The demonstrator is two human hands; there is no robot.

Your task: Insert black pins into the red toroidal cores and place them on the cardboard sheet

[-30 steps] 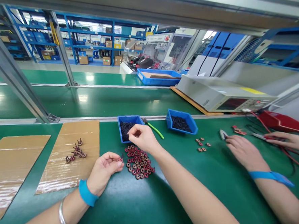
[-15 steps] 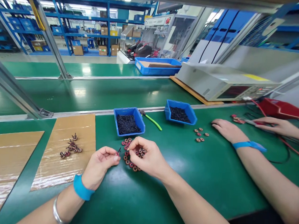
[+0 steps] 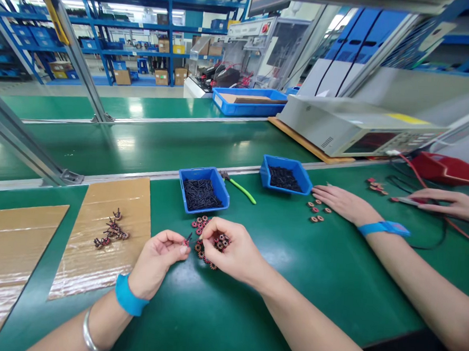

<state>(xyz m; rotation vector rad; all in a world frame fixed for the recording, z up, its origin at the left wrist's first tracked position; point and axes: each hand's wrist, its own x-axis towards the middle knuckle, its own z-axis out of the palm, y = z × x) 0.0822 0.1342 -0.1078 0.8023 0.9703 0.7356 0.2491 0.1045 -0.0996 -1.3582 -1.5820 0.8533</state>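
Observation:
My left hand [image 3: 161, 253] is closed in a pinch on a small ring-shaped coil [image 3: 185, 242] with a dark stub sticking up from it. Facing it, my right hand [image 3: 230, 247] has its thumb and forefinger together; what lies between their tips is too small to make out. Beneath and behind the right hand spreads a pile of red-and-copper wound ring coils [image 3: 203, 225], partly covered by that hand. Just beyond stands a blue bin [image 3: 225, 200] full of short black tubes [image 3: 201, 193]. Several coils with black tubes on them [image 3: 114, 231] lie on a cardboard sheet [image 3: 133, 196] at left.
Green-handled cutters [image 3: 241, 189] lie between the blue bin and a second blue bin [image 3: 306, 186] of black tubes. A co-worker's hand [image 3: 338, 202] rests by loose rings [image 3: 315, 209]; their other hand [image 3: 451, 202] holds a probe-like tool. A grey instrument [image 3: 341, 124] stands behind.
My hands hold nearly the same pose. The co-worker's nearer hand has slid left toward the second bin, and their other hand has shifted slightly right, a ring now at the tool's tip.

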